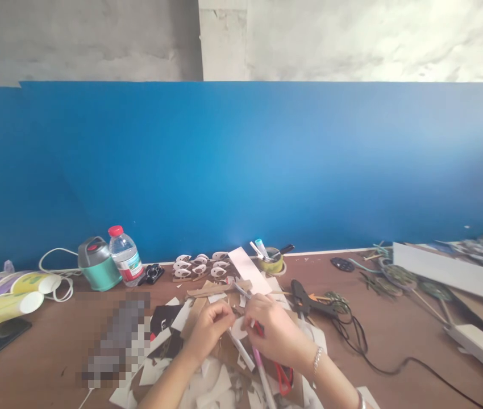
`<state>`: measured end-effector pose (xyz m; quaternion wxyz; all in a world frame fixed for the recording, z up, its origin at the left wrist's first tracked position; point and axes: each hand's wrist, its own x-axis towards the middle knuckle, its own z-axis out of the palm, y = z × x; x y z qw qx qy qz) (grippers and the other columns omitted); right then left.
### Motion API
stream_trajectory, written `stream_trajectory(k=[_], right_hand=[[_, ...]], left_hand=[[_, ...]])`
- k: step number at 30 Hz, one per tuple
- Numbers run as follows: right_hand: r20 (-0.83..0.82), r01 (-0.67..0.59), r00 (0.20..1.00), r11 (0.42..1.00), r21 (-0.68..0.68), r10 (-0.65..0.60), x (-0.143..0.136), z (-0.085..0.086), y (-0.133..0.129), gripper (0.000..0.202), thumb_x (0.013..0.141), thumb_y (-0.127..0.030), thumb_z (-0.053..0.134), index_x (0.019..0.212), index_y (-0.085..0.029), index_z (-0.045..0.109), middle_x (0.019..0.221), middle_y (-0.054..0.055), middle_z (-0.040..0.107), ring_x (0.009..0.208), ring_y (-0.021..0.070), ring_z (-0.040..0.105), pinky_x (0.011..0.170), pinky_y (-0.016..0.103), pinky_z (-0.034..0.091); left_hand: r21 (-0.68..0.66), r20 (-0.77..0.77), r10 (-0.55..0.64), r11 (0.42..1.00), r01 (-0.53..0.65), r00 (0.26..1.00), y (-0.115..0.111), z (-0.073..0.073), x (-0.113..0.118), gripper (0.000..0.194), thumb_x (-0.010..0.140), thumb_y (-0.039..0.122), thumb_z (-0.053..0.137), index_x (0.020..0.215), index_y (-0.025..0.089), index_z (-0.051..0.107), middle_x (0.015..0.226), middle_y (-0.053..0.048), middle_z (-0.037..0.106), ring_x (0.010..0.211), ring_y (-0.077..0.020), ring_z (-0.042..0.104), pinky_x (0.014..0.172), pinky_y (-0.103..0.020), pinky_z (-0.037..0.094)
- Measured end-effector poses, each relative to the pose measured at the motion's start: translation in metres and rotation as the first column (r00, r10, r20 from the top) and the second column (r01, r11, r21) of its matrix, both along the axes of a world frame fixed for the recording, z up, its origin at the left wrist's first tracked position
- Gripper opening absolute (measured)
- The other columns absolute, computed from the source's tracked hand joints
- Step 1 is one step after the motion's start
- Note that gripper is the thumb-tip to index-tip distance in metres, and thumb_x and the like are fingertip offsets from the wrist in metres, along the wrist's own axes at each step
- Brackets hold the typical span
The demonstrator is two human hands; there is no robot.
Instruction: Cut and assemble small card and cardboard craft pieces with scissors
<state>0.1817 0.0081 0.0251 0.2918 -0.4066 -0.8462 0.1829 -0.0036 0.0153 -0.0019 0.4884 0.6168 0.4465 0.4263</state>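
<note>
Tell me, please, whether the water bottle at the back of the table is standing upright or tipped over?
Upright: the water bottle stands on its base beside the green jug, red cap on top.

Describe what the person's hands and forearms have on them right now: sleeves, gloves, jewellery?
Both hands are bare, with no gloves. The left hand and its forearm show no sleeve, ring or band. The right hand has a silvery beaded bracelet at the wrist, and a second silvery band sits further up that forearm at the frame edge. No sleeves are visible.
</note>
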Motion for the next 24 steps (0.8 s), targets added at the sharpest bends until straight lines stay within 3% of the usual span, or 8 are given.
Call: stream_trajectory(k=[3, 6, 10, 13, 15, 19, 24], right_hand=[[-0.110, -0.011, 0.994, 0.996, -0.090, 0.001, 0.000, 0.000, -0.001, 0.021, 0.064, -0.003, 0.050, 0.070, -0.020, 0.061, 0.079, 0.002, 0.063, 0.080, 0.0180, 0.057, 0.079, 0.030, 0.043], [-0.273, -0.009, 0.958, 0.948, -0.317, -0.083, -0.002, -0.002, -0.001, 0.011, 0.070, -0.012, 0.053, 0.070, -0.019, 0.061, 0.075, 0.001, 0.064, 0.070, 0.0152, 0.056, 0.068, 0.025, 0.044], [-0.431, -0.033, 0.869, 0.839, -0.543, -0.244, -0.004, -0.005, 0.004, 0.015, 0.076, -0.028, 0.057, 0.068, -0.016, 0.060, 0.069, 0.001, 0.063, 0.063, 0.0135, 0.054, 0.059, 0.023, 0.041], [-0.463, 0.012, 0.827, 0.834, -0.552, -0.318, -0.005, -0.008, 0.008, 0.021, 0.075, -0.035, 0.059, 0.065, -0.016, 0.059, 0.066, 0.001, 0.062, 0.065, 0.0150, 0.054, 0.061, 0.024, 0.041], [-0.438, 0.070, 0.836, 0.854, -0.515, -0.332, -0.004, -0.011, 0.009, 0.020, 0.076, -0.033, 0.059, 0.064, -0.016, 0.059, 0.064, 0.001, 0.061, 0.065, 0.0152, 0.053, 0.061, 0.024, 0.041], [-0.348, 0.162, 0.878, 0.887, -0.433, -0.330, -0.004, -0.016, 0.011, 0.017, 0.076, -0.029, 0.058, 0.064, -0.017, 0.059, 0.061, -0.002, 0.057, 0.061, 0.0137, 0.049, 0.059, 0.024, 0.038], [-0.295, 0.163, 0.906, 0.892, -0.421, -0.305, -0.005, -0.013, 0.010, 0.017, 0.079, -0.028, 0.054, 0.067, -0.017, 0.059, 0.067, 0.000, 0.060, 0.068, 0.0164, 0.053, 0.066, 0.026, 0.039]], left_hand=[[-0.034, 0.083, -0.046, 0.998, 0.049, 0.995, 0.000, -0.001, -0.002, 0.028, 0.078, 0.041, 0.059, 0.062, 0.019, 0.051, 0.064, 0.002, 0.046, 0.062, -0.0143, 0.043, 0.060, -0.025, 0.037], [-0.105, 0.159, -0.040, 0.993, 0.057, 0.987, 0.000, -0.003, -0.001, 0.031, 0.079, 0.046, 0.057, 0.065, 0.020, 0.049, 0.063, 0.003, 0.044, 0.060, -0.0137, 0.042, 0.058, -0.025, 0.036], [-0.065, 0.092, 0.134, 0.990, -0.129, 0.987, 0.002, -0.006, 0.000, 0.039, 0.082, 0.054, 0.050, 0.061, 0.021, 0.046, 0.062, 0.002, 0.046, 0.062, -0.0152, 0.046, 0.063, -0.027, 0.040], [0.073, -0.029, 0.244, 0.968, -0.242, 0.969, 0.005, -0.008, -0.001, 0.048, 0.084, 0.056, 0.044, 0.051, 0.021, 0.039, 0.061, 0.002, 0.044, 0.065, -0.0165, 0.048, 0.070, -0.028, 0.041], [0.123, -0.060, 0.197, 0.974, -0.189, 0.979, 0.006, -0.009, -0.002, 0.046, 0.085, 0.055, 0.044, 0.054, 0.021, 0.042, 0.064, 0.001, 0.045, 0.068, -0.0170, 0.049, 0.070, -0.028, 0.041], [0.102, -0.064, 0.080, 0.992, -0.074, 0.995, 0.005, -0.010, -0.001, 0.034, 0.081, 0.050, 0.052, 0.065, 0.021, 0.049, 0.065, 0.002, 0.045, 0.063, -0.0158, 0.045, 0.061, -0.026, 0.039], [0.052, -0.043, 0.138, 0.989, -0.136, 0.990, 0.002, -0.009, 0.001, 0.030, 0.079, 0.045, 0.056, 0.062, 0.020, 0.050, 0.062, 0.002, 0.042, 0.061, -0.0152, 0.042, 0.059, -0.027, 0.036]])
